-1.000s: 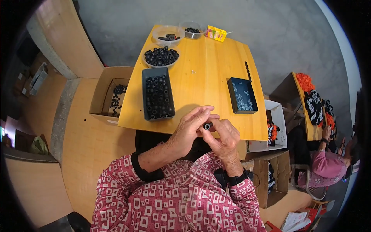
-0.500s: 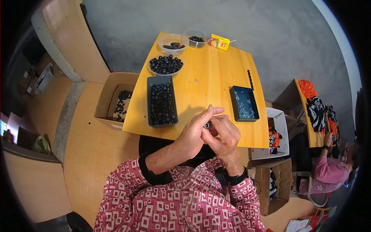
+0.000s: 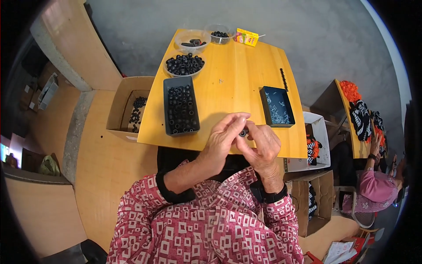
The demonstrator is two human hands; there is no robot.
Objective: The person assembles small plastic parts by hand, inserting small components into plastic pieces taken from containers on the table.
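My left hand [image 3: 221, 143] and my right hand [image 3: 263, 147] meet over the near edge of the table. Pinched between their fingertips is a small black ring-shaped part [image 3: 244, 132] with a hole through it; fingers hide some of it. To the left lies a dark rectangular tray [image 3: 165, 103] filled with similar black hollow parts [image 3: 181, 108]. On the right sits a shallow dark tray [image 3: 266, 108] with many tiny pale pieces [image 3: 278, 110] scattered inside.
Along the table's [image 3: 237, 79] far left stand a round tub of black parts [image 3: 184, 65], a clear tub [image 3: 191, 37] and another [image 3: 220, 34]. A yellow drink carton [image 3: 247, 38] and a dark strip [image 3: 283, 79] lie farther right. Cardboard boxes [image 3: 116, 105] flank the table. A co-worker [image 3: 376, 189] sits at right.
My hands have shifted slightly right, still pinching the ring-shaped part. The whole view has tilted a little, so the table appears higher. The co-worker's hand has moved a little.
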